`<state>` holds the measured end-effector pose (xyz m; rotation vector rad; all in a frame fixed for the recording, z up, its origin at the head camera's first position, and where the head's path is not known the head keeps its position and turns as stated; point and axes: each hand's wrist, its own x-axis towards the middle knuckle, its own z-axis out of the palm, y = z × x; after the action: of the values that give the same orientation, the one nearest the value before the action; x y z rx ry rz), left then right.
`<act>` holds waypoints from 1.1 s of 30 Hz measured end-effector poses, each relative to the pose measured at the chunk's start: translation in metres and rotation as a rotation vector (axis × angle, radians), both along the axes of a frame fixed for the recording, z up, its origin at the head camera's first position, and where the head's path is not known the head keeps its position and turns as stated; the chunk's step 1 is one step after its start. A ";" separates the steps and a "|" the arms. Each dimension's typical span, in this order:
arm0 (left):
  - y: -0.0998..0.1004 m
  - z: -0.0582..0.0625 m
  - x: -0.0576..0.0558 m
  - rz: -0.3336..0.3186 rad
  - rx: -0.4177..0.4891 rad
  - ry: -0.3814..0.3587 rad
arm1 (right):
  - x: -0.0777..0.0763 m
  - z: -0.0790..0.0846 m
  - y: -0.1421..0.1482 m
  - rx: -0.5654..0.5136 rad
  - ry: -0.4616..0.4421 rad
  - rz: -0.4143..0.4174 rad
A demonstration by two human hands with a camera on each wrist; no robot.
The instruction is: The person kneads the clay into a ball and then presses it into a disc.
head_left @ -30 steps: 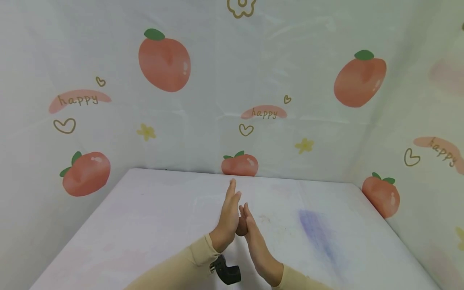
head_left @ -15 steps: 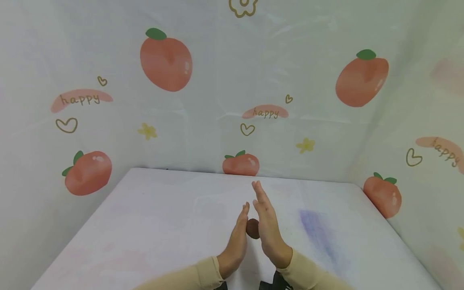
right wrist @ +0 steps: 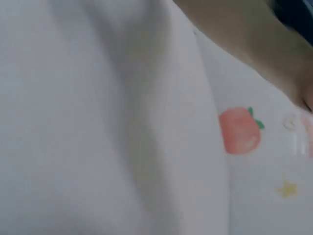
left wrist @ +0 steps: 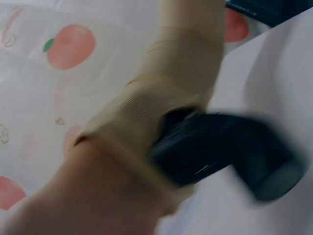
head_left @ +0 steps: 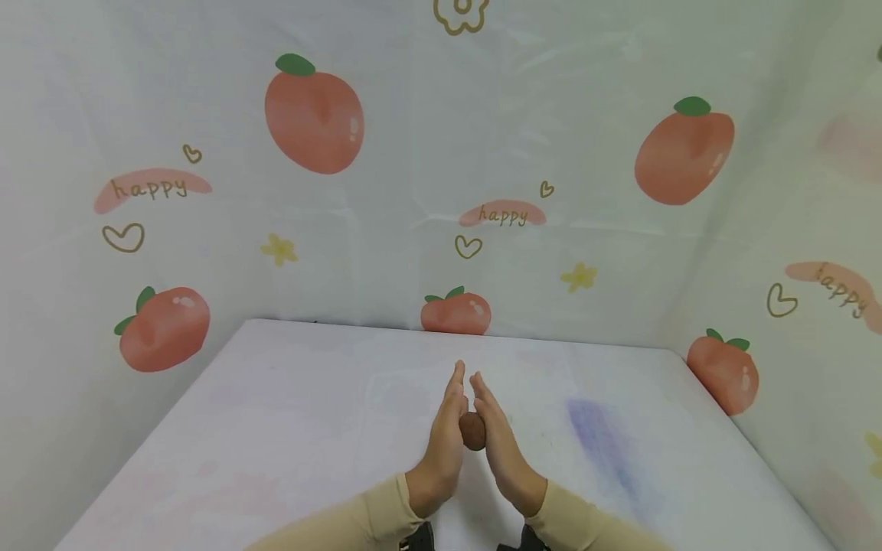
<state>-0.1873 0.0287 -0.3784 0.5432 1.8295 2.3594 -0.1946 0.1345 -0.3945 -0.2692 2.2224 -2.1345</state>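
Observation:
Between my two palms sits a small brown ball [head_left: 472, 431], lumpy and roughly round, above the white table [head_left: 310, 428]. My left hand [head_left: 442, 453] presses it from the left with straight fingers pointing up and away. From the other side my right hand [head_left: 508, 453] presses with its fingers also straight, leaning toward the left hand. The ball shows in the gap below the fingertips; its sides are covered by the palms. In the left wrist view a blurred beige sleeve [left wrist: 176, 63] carries a black wrist device [left wrist: 230, 147]. Neither wrist view shows the ball.
A white cloth backdrop [head_left: 386, 153] with printed fruit, hearts and yellow flowers stands behind and beside the table. A purple smear [head_left: 602, 440] marks the tabletop right of the hands. Black wrist devices [head_left: 416, 538] show under the sleeves.
The palms slide back and forth against each other around the ball: first the left hand reached farther forward, then the right, and now both are about level. The ball stays between them.

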 end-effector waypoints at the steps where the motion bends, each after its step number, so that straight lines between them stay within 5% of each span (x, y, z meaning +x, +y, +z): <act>1: -0.002 0.002 -0.003 0.023 -0.004 0.010 | 0.004 -0.002 -0.002 0.001 -0.020 0.018; 7: -0.008 -0.002 -0.025 0.161 -0.085 0.096 | 0.026 -0.003 -0.011 -0.065 -0.069 0.101; 13: -0.011 -0.020 -0.039 0.231 -0.173 0.085 | 0.033 0.012 -0.014 -0.130 -0.095 0.168; 17: -0.008 -0.030 -0.034 0.170 -0.229 0.085 | 0.028 0.026 -0.012 -0.174 -0.032 0.113; 23: 0.000 -0.037 -0.015 0.050 -0.245 0.089 | 0.008 0.036 -0.003 -0.101 0.088 -0.021; 30: 0.003 -0.021 0.006 -0.067 -0.198 0.116 | -0.012 0.024 0.001 -0.082 0.054 -0.100; 33: 0.000 -0.010 0.007 -0.063 -0.136 0.050 | -0.011 0.014 -0.003 -0.070 -0.002 -0.074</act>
<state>-0.1802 0.0290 -0.3885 0.6390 1.9462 2.1810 -0.2058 0.1319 -0.3803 -0.1898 2.1929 -2.2517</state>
